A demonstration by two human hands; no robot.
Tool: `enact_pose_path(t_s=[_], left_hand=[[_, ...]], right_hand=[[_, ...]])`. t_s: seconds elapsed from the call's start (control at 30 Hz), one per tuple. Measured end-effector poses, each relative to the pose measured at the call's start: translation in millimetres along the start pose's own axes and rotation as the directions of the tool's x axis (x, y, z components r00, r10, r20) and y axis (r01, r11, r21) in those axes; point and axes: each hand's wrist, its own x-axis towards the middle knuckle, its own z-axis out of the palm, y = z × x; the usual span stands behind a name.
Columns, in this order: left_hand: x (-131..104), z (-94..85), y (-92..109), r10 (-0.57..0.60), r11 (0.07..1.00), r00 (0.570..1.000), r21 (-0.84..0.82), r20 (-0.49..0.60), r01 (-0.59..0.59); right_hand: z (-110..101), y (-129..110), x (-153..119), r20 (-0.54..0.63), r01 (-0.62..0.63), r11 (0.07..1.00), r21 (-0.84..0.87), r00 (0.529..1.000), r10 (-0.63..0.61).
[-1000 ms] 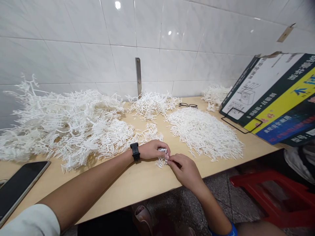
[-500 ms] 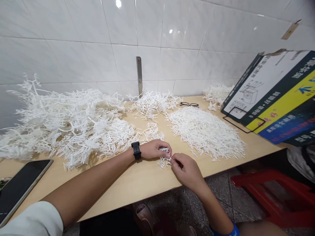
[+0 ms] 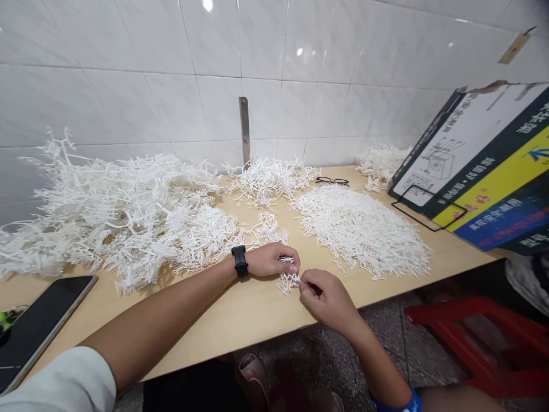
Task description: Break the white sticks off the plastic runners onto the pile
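Small wht clump [image 3: 286, 284] of thin branched bits (plastic, prob.) sits low on the desk [image 3: 223, 326], nr its front edge, at the L hand [image 3: 274, 260]. L grip: fingers curled, thumb clamped on the clump, some bits showing betw. thumb & fingers. R hand [image 3: 328, 297]: thumb & fingertips pinched together right at the clump's R edge; can't tell if a bit is betw. them.

Step in hand, my read: picking single bits off the clump, L steadying, R plucking. Next move prob. calls for a fine fingertip pinch on one stem w/ L holding firm, so the rest doesn't drag along.

Further out: loose pile [image 3: 364, 232] of short wht bits beyond R hand; big tangled heap [image 3: 137, 212] to the L; smaller heap [image 3: 270, 180] behind, nr the wall. Glasses [image 3: 332, 181] lie just behind the loose pile; printed box [image 3: 480, 177] leans at far R; phone [image 3: 47, 320] near L arm.
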Motion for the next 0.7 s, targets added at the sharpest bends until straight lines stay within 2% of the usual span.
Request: enact_pose_path(t_s=[0.33,0.53,0.7], left_hand=[[-0.1,0.5,-1.7,-0.004,1.0,1.0,-0.012,-0.017,0.004],[0.3,-1.8,-0.1,0.003,1.0,1.0,-0.013,0.011,-0.003],[0.1,-0.8,2.1,-0.014,0.997,0.999,0.071,0.029,0.012]], right_hand=[[-0.2,0.8,-0.8,0.008,0.01,0.999,0.051,1.0,-0.01],[1.6,1.0,-1.2,-0.027,-0.079,0.993,0.083,0.996,0.081],[1.9,1.4,-1.5,-0.064,-0.113,0.988,0.109,0.991,0.12]])
